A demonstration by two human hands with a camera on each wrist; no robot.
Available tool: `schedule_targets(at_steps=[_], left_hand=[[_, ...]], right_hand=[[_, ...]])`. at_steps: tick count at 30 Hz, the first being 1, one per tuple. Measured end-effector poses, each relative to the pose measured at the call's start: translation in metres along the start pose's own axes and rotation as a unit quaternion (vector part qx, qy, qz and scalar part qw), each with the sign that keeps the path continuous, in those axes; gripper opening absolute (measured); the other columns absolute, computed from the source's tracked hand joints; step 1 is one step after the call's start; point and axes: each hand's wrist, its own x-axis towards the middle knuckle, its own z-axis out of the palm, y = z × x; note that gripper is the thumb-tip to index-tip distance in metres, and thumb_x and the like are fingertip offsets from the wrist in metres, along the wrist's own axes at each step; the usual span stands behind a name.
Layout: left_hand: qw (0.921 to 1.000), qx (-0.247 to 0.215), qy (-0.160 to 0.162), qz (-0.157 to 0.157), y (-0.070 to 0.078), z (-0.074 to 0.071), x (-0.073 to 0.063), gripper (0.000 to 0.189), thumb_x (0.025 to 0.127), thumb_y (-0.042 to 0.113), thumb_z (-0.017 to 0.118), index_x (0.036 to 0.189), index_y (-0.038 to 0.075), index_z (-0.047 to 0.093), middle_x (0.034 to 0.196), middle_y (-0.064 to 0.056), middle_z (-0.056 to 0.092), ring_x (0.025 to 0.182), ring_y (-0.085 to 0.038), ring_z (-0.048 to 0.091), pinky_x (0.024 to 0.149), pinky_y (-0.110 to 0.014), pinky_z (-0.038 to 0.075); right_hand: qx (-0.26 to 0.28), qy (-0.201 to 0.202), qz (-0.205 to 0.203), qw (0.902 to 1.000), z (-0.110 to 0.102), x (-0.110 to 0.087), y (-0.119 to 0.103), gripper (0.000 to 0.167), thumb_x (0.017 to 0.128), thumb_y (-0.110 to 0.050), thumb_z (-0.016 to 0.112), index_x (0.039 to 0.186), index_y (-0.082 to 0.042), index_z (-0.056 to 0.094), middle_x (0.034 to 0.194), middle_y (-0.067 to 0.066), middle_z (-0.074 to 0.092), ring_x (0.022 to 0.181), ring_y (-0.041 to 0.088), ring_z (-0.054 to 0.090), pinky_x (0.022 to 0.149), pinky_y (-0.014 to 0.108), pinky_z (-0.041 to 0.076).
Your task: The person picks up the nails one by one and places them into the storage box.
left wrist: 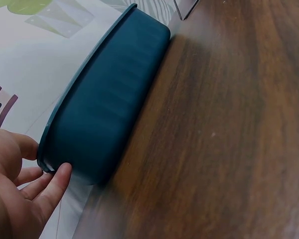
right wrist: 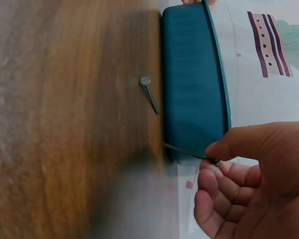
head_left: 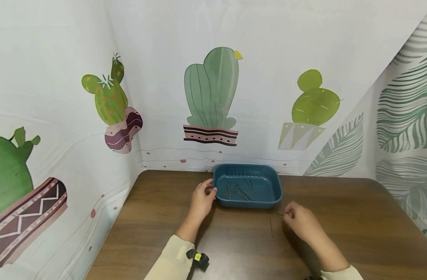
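Observation:
At its left end, my left hand (head_left: 201, 200) holds the rim of a blue plastic tray (head_left: 248, 204), its fingers touching the outer wall (left wrist: 97, 94) in the left wrist view. Several nails (head_left: 242, 192) lie scattered inside the tray, mostly in its left half. Off the tray's front right corner, my right hand (head_left: 300, 220) pinches a thin nail (right wrist: 182, 150) between thumb and fingertips, its free end pointing left. Another nail (head_left: 271, 227) lies on the table just left of this hand; its flat head shows in the right wrist view.
The brown wooden table (head_left: 234, 237) carries the tray near its back edge. Behind and to the left hangs a white cloth (head_left: 262, 77) printed with cacti and leaves. A dark device (head_left: 198, 258) is strapped to the left wrist.

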Motion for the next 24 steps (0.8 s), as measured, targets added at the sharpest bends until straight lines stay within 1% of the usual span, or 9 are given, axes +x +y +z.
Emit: schedule_targets(at_steps=[6,10,13,17,21,24], left_hand=[[1.0,-0.002,0.001,0.005,0.003,0.0,0.0,0.04,0.095,0.007,0.064,0.133,-0.004,0.06,0.118,-0.024,0.063,0.096,-0.025,0.069,0.068,-0.021,0.059],[1.0,-0.005,-0.002,0.003,0.005,-0.001,0.0,0.04,0.096,0.007,0.064,0.134,-0.006,0.059,0.119,-0.026,0.063,0.097,-0.026,0.068,0.069,-0.02,0.058],[1.0,-0.005,-0.003,0.004,0.004,-0.001,0.0,0.041,0.096,0.007,0.064,0.134,-0.006,0.059,0.119,-0.026,0.063,0.097,-0.026,0.068,0.069,-0.02,0.058],[1.0,-0.005,-0.001,0.003,0.004,0.0,0.0,0.04,0.095,0.006,0.064,0.134,-0.005,0.059,0.119,-0.026,0.063,0.097,-0.026,0.068,0.068,-0.02,0.058],[1.0,-0.007,0.0,0.0,0.004,-0.001,0.0,0.04,0.095,0.007,0.064,0.134,-0.004,0.059,0.118,-0.025,0.063,0.097,-0.025,0.067,0.068,-0.019,0.058],[1.0,-0.007,0.0,-0.002,0.004,-0.001,-0.001,0.04,0.096,0.007,0.064,0.134,-0.004,0.06,0.117,-0.023,0.063,0.096,-0.024,0.067,0.069,-0.02,0.059]], right_hand=[[0.008,0.043,-0.025,0.9987,-0.003,-0.001,-0.005,0.004,0.09,-0.008,0.067,0.092,-0.007,0.064,0.082,0.001,0.063,0.076,0.015,0.055,0.066,0.031,0.045],[0.007,0.079,-0.046,0.9958,-0.003,0.0,-0.006,0.005,0.089,-0.01,0.069,0.089,-0.007,0.065,0.083,0.001,0.064,0.079,0.015,0.058,0.069,0.032,0.048],[0.01,0.103,-0.058,0.9929,-0.004,0.001,-0.008,0.006,0.09,-0.011,0.071,0.09,-0.006,0.067,0.084,0.001,0.066,0.079,0.014,0.059,0.069,0.031,0.049],[0.018,0.14,-0.076,0.9871,-0.005,0.002,-0.012,0.004,0.089,-0.008,0.073,0.092,-0.007,0.072,0.085,0.001,0.069,0.078,0.015,0.062,0.069,0.031,0.052],[0.022,0.176,-0.098,0.9791,-0.005,0.003,-0.016,0.008,0.087,-0.006,0.076,0.094,-0.009,0.075,0.085,0.0,0.07,0.077,0.015,0.063,0.068,0.031,0.053],[0.025,0.198,-0.111,0.9736,-0.006,0.005,-0.019,0.009,0.086,-0.006,0.077,0.095,-0.009,0.076,0.085,0.0,0.071,0.076,0.017,0.062,0.067,0.033,0.054]])
